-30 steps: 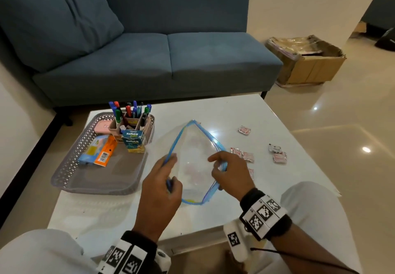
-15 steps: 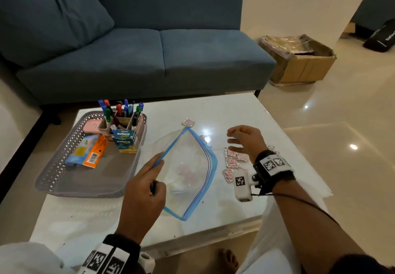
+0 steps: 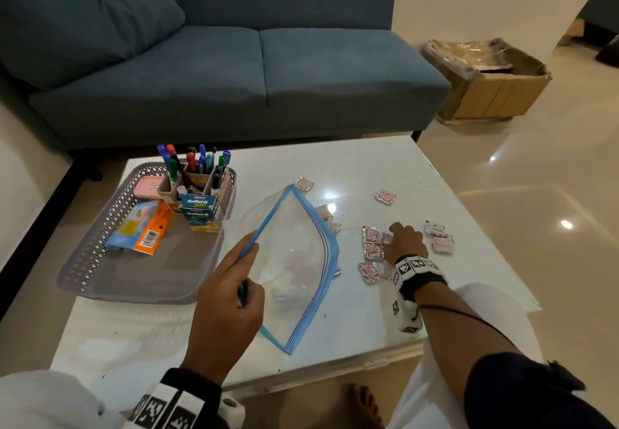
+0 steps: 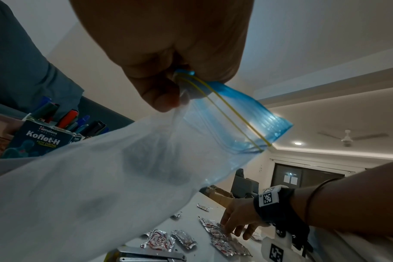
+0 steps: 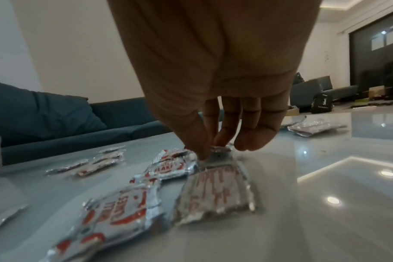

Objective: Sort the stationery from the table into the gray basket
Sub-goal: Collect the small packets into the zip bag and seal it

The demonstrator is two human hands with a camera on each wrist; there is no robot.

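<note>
My left hand (image 3: 246, 261) pinches the blue zip rim of a clear plastic bag (image 3: 294, 254) and holds it open above the white table (image 3: 368, 167). In the left wrist view the thumb and fingers grip that rim (image 4: 184, 83). Right of the bag, my right hand (image 3: 393, 237) reaches down onto a cluster of silver-and-red sachets (image 3: 370, 236). In the right wrist view its thumb and fingers (image 5: 210, 152) pinch the edge of one sachet (image 5: 218, 191). The gray basket (image 3: 150, 271) at the table's left holds a pen holder (image 3: 197, 177) and small boxes.
More sachets lie scattered at the back (image 3: 385, 197) and right (image 3: 442, 244) of the table. A blue sofa (image 3: 234, 77) stands behind the table and a cardboard box (image 3: 485, 83) sits on the floor at right. The table's near edge is just below my hands.
My right hand let go of the bag's rim, moved right and came down on the sachets. My left hand still holds the bag, now swung slightly left.
</note>
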